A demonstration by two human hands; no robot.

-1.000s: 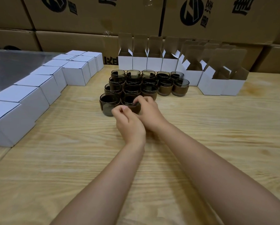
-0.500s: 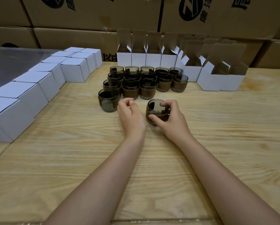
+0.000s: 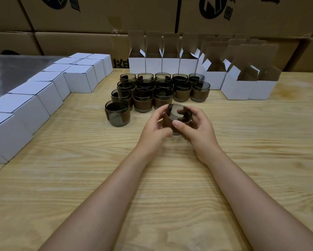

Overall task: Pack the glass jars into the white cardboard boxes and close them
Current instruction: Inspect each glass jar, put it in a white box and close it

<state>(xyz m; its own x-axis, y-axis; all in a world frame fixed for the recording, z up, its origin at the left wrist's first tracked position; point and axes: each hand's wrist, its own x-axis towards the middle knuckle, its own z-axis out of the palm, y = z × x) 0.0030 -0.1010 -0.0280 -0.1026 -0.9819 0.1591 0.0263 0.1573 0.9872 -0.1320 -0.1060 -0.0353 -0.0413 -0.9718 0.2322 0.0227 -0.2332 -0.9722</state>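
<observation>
Over the wooden table (image 3: 152,187), the left hand (image 3: 154,129) and the right hand (image 3: 197,129) both curl their fingers round one dark glass jar (image 3: 177,115) with a brown band (its open mouth faces up). Just past the hands the other jars (image 3: 161,91) stand in rows, and a lone jar (image 3: 117,113) sits left of the left hand. Farther back, open white boxes (image 3: 163,64) stand with flaps up, closed white boxes (image 3: 43,98) line up far left of the hands, and big brown cartons (image 3: 97,15) sit behind.
</observation>
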